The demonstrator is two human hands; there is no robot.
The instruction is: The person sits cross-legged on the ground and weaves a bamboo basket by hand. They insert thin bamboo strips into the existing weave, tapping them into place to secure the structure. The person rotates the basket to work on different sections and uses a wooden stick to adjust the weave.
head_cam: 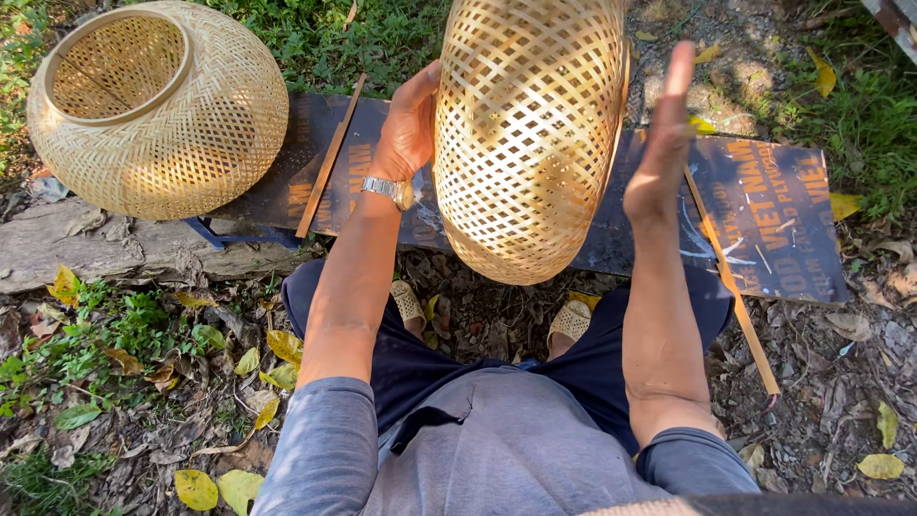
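My left hand (409,124) flat against side of woven bamboo basket (528,134), fingers straight. My right hand (661,143) open, fingers straight, just beside basket's other side. Basket raised above dark printed board (764,210). Second basket (158,105) rests at board's left end.

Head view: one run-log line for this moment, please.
left hand: flat on woven basket | right hand: open, beside basket | second basket: on board, left
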